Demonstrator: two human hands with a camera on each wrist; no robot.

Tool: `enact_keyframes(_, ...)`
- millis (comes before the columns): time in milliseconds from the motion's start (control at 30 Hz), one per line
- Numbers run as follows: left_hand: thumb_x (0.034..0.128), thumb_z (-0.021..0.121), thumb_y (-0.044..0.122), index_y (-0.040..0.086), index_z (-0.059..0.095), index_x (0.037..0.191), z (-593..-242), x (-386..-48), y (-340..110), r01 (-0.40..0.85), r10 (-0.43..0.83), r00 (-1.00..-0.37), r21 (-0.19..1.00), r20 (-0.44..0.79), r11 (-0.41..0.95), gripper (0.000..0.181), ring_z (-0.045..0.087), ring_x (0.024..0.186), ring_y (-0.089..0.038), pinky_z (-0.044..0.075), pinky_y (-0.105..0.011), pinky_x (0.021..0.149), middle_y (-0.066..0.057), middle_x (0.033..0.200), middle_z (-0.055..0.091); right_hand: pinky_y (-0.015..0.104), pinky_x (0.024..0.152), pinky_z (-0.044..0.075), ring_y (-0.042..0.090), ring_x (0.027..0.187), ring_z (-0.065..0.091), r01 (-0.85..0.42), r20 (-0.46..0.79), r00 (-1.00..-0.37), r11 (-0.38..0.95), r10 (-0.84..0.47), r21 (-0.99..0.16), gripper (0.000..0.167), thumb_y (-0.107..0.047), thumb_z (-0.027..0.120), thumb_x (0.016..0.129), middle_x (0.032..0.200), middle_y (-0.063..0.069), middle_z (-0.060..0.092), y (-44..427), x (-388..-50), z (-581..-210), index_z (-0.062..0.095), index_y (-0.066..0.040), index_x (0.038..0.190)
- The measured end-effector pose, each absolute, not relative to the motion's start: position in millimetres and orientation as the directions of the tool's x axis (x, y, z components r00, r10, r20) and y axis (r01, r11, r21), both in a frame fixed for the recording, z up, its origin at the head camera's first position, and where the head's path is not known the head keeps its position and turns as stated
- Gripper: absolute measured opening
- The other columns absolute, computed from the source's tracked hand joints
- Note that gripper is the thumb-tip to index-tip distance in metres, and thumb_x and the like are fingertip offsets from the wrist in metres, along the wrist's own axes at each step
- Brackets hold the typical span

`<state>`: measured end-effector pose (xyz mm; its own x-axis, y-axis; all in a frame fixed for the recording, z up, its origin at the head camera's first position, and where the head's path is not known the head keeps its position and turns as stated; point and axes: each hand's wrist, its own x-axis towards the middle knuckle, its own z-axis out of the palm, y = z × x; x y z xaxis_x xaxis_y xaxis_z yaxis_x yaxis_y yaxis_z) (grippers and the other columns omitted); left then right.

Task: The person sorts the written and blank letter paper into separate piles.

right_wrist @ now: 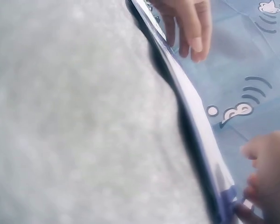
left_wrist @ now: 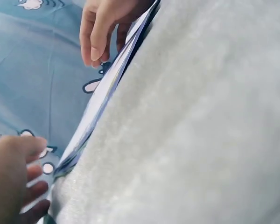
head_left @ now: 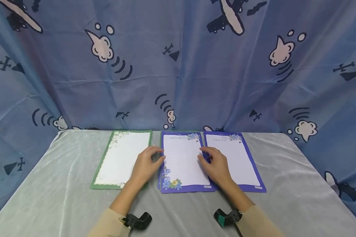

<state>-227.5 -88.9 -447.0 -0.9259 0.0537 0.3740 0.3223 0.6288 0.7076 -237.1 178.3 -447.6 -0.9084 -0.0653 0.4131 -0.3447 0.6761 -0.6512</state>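
In the middle of the head view lies a purple-bordered sheet of paper (head_left: 182, 158) with blue and yellow flowers in its corners. Other sheets' edges peek out beneath it. Beside its left edge is my left hand (head_left: 146, 163), thumb and fingers apart and loosely bent. My right hand (head_left: 216, 164) mirrors it at the right edge, over part of another purple-bordered sheet (head_left: 240, 161). Both wrist views show slack fingers around the paper edges, pinching nothing; whether any fingertip touches the paper is hard to tell. A green-bordered sheet (head_left: 118, 158) lies under and left of the left hand.
A grey plush cloth covers the table (head_left: 290, 197). Behind and at both sides hangs a blue curtain (head_left: 178, 65) printed with planes and clouds; it meets the table's back edge just beyond the sheets. Each wrist wears a black camera mount (head_left: 137, 221).
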Motion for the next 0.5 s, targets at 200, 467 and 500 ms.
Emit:
enact_keyframes(200, 0.089, 0.078, 0.029, 0.008, 0.072, 0.122, -459.5, -230.1, -94.2, 0.315, 0.077, -0.93, 0.672, 0.359, 0.671, 0.039, 0.062, 0.128, -0.031, 0.049, -0.047, 0.107, -0.01, 0.134, 0.068, 0.057, 0.106, 0.046, 0.042, 0.123, 0.06, -0.332, 0.417, -0.907, 0.712, -0.061, -0.619, 0.039, -0.016, 0.077, 0.087, 0.128, 0.022, 0.068, 180.1, -235.2, -453.6, 0.071, -0.001, 0.122)
enact_keyframes(467, 0.0851, 0.081, 0.034, 0.011, 0.07, 0.129, -458.7, -230.5, -96.8, 0.318, 0.139, -0.939, 0.639, 0.314, 0.7, 0.051, 0.057, 0.133, -0.031, 0.044, -0.048, 0.112, -0.004, 0.142, 0.064, 0.058, 0.111, 0.042, 0.041, 0.13, 0.056, -0.3, 0.344, -0.933, 0.758, -0.106, -0.58, 0.044, -0.021, 0.074, 0.09, 0.134, 0.021, 0.066, 178.1, -237.6, -455.9, 0.068, -0.002, 0.129)
enact_keyframes(500, 0.0846, 0.081, 0.034, 0.011, 0.07, 0.129, -458.6, -230.1, -97.5, 0.317, 0.146, -0.94, 0.632, 0.308, 0.708, 0.051, 0.057, 0.133, -0.031, 0.044, -0.048, 0.112, -0.004, 0.142, 0.064, 0.057, 0.111, 0.042, 0.04, 0.13, 0.056, -0.297, 0.336, -0.935, 0.765, -0.113, -0.572, 0.044, -0.021, 0.074, 0.09, 0.134, 0.021, 0.066, 177.7, -237.8, -456.0, 0.068, -0.002, 0.129)
